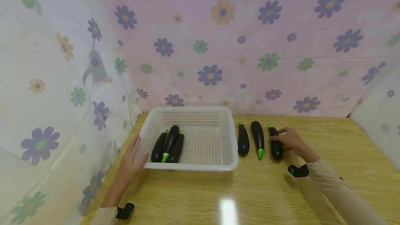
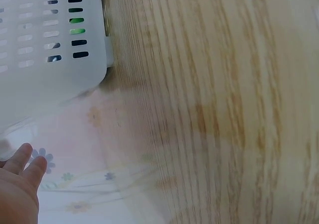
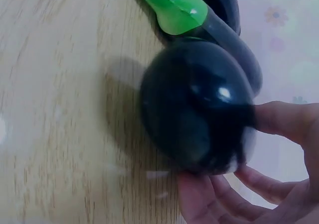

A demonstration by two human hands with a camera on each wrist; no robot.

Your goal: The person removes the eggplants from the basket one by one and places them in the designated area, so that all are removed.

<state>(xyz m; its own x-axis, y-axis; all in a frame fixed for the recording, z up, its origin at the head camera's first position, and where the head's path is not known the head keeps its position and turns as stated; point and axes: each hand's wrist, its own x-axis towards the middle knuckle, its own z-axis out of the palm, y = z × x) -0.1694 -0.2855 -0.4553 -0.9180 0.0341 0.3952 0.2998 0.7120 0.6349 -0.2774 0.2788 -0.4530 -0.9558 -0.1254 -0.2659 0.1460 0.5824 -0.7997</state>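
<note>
My right hand holds a dark eggplant with a green stem, the rightmost in a row of three on the table. In the right wrist view its rounded end sits between thumb and fingers. Left of it lie a second eggplant, its green stem toward me, and a third eggplant beside the basket. My left hand touches the near left corner of a white plastic basket, fingers fairly straight along its outer wall. Three eggplants lie together in the basket's left part.
The wooden table meets a flowered cloth backdrop behind the basket. Another flowered cloth hangs along the left side. Black wrist devices show at both sleeves.
</note>
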